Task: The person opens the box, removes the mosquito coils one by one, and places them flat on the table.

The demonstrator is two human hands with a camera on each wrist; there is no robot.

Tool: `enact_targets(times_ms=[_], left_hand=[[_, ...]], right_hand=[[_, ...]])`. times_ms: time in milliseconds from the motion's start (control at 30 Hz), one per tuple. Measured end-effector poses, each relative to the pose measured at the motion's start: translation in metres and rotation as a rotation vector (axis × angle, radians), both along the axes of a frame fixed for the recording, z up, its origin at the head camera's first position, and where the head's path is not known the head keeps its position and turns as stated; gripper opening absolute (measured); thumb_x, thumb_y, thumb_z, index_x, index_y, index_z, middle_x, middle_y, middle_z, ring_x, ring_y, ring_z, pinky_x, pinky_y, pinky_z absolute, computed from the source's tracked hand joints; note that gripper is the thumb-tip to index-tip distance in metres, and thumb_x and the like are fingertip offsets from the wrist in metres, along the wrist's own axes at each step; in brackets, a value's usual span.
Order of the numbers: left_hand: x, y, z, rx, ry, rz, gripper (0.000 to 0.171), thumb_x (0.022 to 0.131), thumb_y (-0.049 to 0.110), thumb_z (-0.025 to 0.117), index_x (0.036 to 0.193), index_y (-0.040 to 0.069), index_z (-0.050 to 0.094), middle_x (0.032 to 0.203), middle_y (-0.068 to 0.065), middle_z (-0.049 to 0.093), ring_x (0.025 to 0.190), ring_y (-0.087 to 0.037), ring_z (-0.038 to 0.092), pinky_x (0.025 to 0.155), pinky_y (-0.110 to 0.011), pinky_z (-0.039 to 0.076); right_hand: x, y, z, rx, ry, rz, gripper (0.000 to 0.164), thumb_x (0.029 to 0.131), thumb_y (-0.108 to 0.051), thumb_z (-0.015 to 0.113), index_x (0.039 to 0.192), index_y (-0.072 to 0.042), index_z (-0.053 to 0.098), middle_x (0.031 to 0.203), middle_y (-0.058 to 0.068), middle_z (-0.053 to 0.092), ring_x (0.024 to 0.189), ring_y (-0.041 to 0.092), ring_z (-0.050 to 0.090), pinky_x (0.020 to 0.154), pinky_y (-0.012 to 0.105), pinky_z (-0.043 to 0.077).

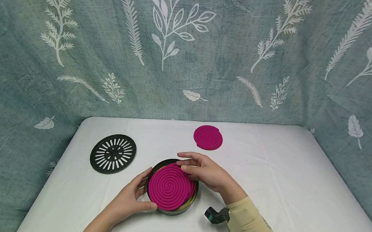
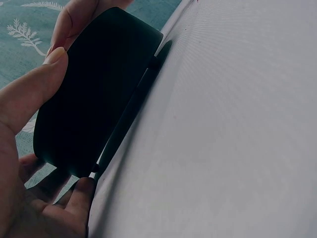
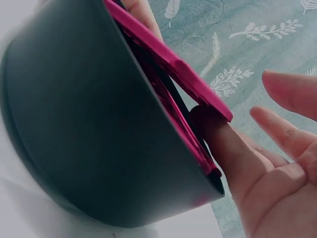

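Note:
A round dark container (image 1: pixel 169 212) sits on the white table, its inner edge showing yellowish. My left hand (image 1: pixel 128 200) grips its left side, thumb near the front and fingers round the back. On top lies a magenta spiral coaster (image 1: pixel 168 187), tilted up on the right. My right hand (image 1: pixel 209 173) reaches over the container's back right. In the right wrist view one digit (image 3: pixel 230 153) props the coaster's raised edge from below, the other fingers standing apart from it. Another magenta edge (image 3: pixel 185 136) shows beneath, inside the rim.
A black slotted disc (image 1: pixel 113 154) lies on the table at left. A second magenta spiral coaster (image 1: pixel 208 137) lies near the back edge. A leaf-patterned blue-green cloth (image 1: pixel 181 86) hangs behind the table. A dark wrist camera (image 1: pixel 216 215) sits by the right sleeve.

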State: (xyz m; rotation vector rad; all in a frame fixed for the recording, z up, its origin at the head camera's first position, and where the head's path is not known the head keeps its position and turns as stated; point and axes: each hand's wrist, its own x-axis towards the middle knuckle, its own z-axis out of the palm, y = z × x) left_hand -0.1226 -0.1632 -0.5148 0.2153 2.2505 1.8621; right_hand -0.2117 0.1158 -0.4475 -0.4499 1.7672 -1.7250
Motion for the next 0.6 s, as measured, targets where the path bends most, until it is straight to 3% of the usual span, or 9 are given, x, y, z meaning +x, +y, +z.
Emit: enact_targets(times_ms=[167, 333, 600], left_hand=[[0.0002, 0.0002, 0.0007, -0.001, -0.002, 0.0, 0.112, 0.062, 0.023, 0.096, 0.154, 0.029, 0.032, 0.155, -0.001, 0.034, 0.141, -0.022, 0.036, 0.112, -0.023, 0.036], [0.0004, 0.0002, 0.0018, 0.002, -0.007, 0.0, 0.112, 0.062, 0.022, 0.096, 0.154, 0.029, 0.032, 0.155, -0.001, 0.034, 0.141, -0.022, 0.036, 0.112, -0.023, 0.036], [0.0005, -0.0002, 0.0011, 0.007, -0.005, -0.004, 0.112, 0.062, 0.021, 0.096, 0.154, 0.029, 0.031, 0.156, -0.001, 0.034, 0.141, -0.022, 0.035, 0.112, -0.023, 0.036]], right_hand=[[-0.0008, 0.0026, 0.0013, 0.036, -0.003, 0.015, 0.051, 0.097, -0.02, 0.065, 0.145, -0.015, 0.049, 0.135, 0.012, 0.059, 0.116, 0.025, 0.061, 0.094, 0.041, 0.056], [-0.001, 0.0047, 0.0014, 0.035, 0.004, 0.048, 0.056, 0.097, -0.018, 0.065, 0.148, -0.009, 0.044, 0.132, 0.014, 0.061, 0.115, 0.025, 0.062, 0.096, 0.042, 0.056], [-0.0009, 0.0061, 0.0005, 0.062, 0.015, 0.071, 0.054, 0.095, -0.01, 0.067, 0.144, -0.004, 0.048, 0.116, 0.015, 0.069, 0.1, 0.025, 0.069, 0.086, 0.04, 0.061]])
